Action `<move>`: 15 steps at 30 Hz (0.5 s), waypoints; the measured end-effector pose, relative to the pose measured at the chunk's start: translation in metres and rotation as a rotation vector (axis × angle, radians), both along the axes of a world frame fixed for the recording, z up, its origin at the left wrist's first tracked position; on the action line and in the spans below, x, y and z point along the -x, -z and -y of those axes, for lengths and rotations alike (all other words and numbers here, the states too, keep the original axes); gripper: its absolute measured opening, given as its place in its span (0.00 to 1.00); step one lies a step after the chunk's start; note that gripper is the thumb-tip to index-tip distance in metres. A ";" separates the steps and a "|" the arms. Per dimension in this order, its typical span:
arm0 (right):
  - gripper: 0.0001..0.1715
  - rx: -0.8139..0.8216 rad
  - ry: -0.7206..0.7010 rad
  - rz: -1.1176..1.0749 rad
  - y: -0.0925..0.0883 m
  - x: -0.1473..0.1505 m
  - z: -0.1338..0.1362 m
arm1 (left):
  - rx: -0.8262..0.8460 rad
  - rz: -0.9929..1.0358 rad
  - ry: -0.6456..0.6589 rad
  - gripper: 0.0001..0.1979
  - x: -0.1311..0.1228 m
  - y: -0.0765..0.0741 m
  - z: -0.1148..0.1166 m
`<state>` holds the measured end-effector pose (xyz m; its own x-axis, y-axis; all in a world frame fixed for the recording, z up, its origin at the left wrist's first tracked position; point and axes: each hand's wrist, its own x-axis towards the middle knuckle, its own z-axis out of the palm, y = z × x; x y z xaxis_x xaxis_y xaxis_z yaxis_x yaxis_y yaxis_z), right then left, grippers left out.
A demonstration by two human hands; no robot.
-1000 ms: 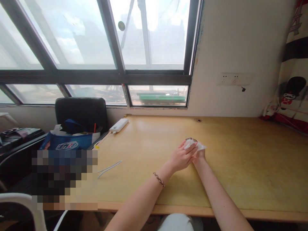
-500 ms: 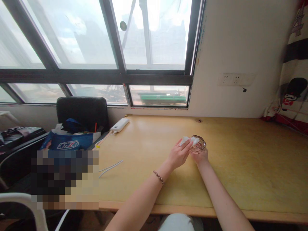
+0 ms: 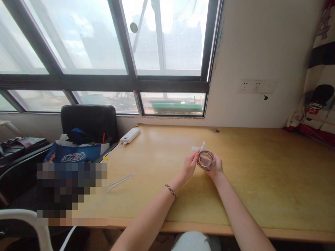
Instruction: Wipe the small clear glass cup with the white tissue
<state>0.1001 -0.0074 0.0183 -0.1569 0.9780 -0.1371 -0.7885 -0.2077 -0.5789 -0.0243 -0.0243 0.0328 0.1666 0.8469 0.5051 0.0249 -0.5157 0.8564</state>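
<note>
Over the middle of the wooden desk [image 3: 261, 174] my right hand [image 3: 216, 168] is closed around a small clear glass [image 3: 206, 160], tilted so its open mouth faces me. My left hand [image 3: 188, 165] pinches a crumpled white tissue [image 3: 198, 147] just beside the glass's left rim. A braided bracelet [image 3: 170, 190] sits on my left wrist. Both hands are held slightly above the desk surface.
A white power bank [image 3: 130, 135] lies at the desk's back left, and a white cable [image 3: 119, 182] runs near the left edge. Left of the desk stand a black chair [image 3: 89, 122] and a blue bag [image 3: 74, 153]. Wall sockets [image 3: 255, 85] are on the right.
The glass has turned in my right hand so its mouth now faces me. My left hand has drawn the tissue off the glass, up and to the left.
</note>
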 end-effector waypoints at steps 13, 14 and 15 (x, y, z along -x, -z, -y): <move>0.17 0.101 0.275 -0.055 -0.010 -0.006 0.004 | -0.383 -0.504 -0.132 0.19 0.002 0.002 0.004; 0.17 0.095 0.281 -0.062 -0.008 -0.007 0.003 | -0.422 -0.545 -0.147 0.19 0.002 0.002 0.005; 0.17 0.085 0.292 -0.068 -0.006 -0.008 0.002 | -0.459 -0.586 -0.161 0.19 0.002 0.001 0.006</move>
<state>0.1083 -0.0094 0.0245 0.1173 0.9687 -0.2188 -0.8585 -0.0119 -0.5128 -0.0265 -0.0308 0.0322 0.4083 0.6093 0.6797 0.5141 -0.7688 0.3803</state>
